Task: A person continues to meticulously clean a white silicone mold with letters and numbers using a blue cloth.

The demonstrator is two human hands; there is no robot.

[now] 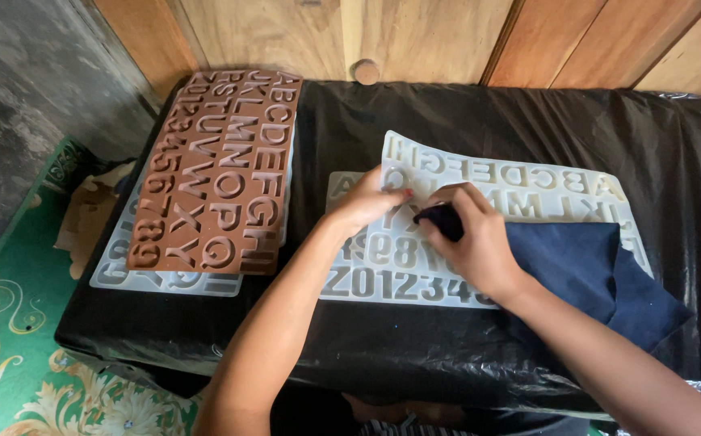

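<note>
Two translucent white letter-and-number moulds lie stacked on a table covered in black plastic sheet. My left hand presses on the upper mould near its left edge, fingers spread flat. My right hand pinches a bunched corner of a dark blue cloth and holds it against the mould's cavities. The rest of the cloth spreads over the moulds' right part and hides the cavities there.
A brown letter mould rests on another translucent white mould at the left of the table. Wooden planks rise behind the table. A green patterned mat covers the floor at lower left.
</note>
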